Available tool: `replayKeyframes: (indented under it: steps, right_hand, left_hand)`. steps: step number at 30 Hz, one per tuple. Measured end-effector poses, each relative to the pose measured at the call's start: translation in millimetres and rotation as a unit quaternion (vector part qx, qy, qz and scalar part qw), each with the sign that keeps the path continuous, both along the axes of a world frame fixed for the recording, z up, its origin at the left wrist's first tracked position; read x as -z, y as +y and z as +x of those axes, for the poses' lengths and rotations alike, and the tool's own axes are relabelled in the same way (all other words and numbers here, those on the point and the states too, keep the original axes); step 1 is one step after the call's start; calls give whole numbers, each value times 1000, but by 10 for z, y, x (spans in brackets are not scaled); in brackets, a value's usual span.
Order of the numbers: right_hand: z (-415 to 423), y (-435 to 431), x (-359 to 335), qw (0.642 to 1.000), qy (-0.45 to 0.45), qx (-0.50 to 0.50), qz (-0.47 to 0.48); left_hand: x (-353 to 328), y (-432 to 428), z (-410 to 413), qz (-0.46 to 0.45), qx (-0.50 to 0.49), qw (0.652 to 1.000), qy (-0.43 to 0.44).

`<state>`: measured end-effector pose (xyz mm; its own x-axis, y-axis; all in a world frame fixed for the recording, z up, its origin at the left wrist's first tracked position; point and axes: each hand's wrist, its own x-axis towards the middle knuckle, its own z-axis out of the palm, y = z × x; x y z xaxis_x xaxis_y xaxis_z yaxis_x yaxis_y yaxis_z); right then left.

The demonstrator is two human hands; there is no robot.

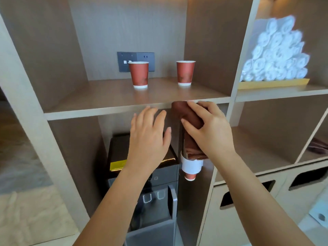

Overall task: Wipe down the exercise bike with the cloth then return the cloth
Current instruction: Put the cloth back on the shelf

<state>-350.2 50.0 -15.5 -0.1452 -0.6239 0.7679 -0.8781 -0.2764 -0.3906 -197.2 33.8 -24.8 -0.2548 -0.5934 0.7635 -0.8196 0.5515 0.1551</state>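
A dark brown folded cloth (188, 116) is gripped in my right hand (211, 128), just below the front edge of the middle wooden shelf (110, 102). The cloth hangs down from the hand towards a cup dispenser. My left hand (149, 134) hovers beside it to the left, fingers spread, holding nothing. No exercise bike is in view.
Two red paper cups (138, 74) (185, 72) stand on the shelf in front of a wall socket panel (135, 61). A water dispenser (150, 185) and a cup dispenser (191, 166) sit below. Rolled white towels (276, 54) fill the right cubby. More brown cloth (318, 145) lies far right.
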Motion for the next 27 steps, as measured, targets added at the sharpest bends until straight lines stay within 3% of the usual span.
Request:
replayKeyframes:
  steps: [17, 19, 21, 24, 27]
  right_hand:
    - [192, -1245, -809, 994, 79, 66, -27]
    - [200, -1391, -818, 993, 85, 70, 37]
    - [175, -1516, -810, 978, 112, 66, 164]
    - [118, -1625, -828, 910, 175, 32, 375]
    - [84, -1632, -846, 885, 211, 11, 415]
  left_hand:
    - [-550, -1078, 122, -45, -2, 999, -23]
    - [-548, -1113, 109, -49, -19, 998, -27]
    - [-535, -1121, 104, -51, -30, 998, -31]
    - [-521, -1132, 111, -44, -41, 997, -38]
    - [-519, -1116, 92, -26, -60, 997, -51]
